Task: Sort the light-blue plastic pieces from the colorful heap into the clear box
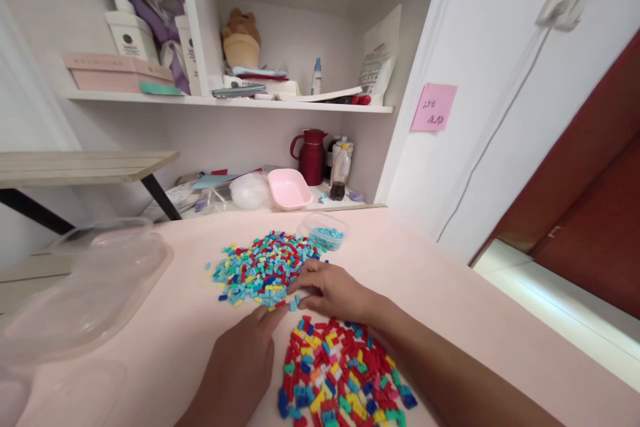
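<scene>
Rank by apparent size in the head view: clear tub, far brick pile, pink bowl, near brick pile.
1. Near brick pile
2. Far brick pile
3. Clear tub, pink bowl: too alike to rank

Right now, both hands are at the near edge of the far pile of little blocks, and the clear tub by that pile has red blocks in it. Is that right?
Not quite: the blocks in the clear tub are light blue, not red. The head view shows it. The left hand and right hand are indeed at the near edge of the far pile.
</scene>
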Demonstrator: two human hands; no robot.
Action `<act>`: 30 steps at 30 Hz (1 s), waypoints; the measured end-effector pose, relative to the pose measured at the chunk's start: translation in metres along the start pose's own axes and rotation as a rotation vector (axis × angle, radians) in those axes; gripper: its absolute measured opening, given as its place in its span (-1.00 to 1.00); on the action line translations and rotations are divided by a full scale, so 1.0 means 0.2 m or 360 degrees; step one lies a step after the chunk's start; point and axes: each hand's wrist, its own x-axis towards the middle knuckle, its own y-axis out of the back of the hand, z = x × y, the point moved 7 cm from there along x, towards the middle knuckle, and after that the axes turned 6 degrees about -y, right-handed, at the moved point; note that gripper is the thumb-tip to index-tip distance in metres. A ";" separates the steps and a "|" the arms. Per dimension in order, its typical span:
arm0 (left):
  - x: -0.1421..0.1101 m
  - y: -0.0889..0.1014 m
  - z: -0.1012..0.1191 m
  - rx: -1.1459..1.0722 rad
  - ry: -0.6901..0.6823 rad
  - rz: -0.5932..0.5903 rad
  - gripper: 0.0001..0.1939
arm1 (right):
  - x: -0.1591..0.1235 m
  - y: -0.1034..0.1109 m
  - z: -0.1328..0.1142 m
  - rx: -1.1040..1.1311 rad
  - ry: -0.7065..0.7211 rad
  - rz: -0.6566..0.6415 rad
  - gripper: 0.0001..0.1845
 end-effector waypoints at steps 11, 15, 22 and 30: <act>0.02 -0.01 -0.03 -0.0079 0.0035 0.0077 -0.48 | 0.01 -0.01 0.03 0.0097 0.0003 -0.0009 -0.87; 0.01 -0.01 -0.04 -0.0071 0.0039 0.0081 -0.49 | 0.00 0.00 0.04 0.0129 -0.0019 -0.0024 -0.90; 0.03 -0.04 -0.06 -0.0084 0.0040 0.0103 -0.48 | 0.02 0.17 0.17 0.0562 -0.0290 0.0317 -0.87; 0.03 -0.03 -0.05 -0.0159 0.0063 0.0141 -0.47 | -0.15 0.47 0.50 0.0648 -0.0786 0.1473 -0.61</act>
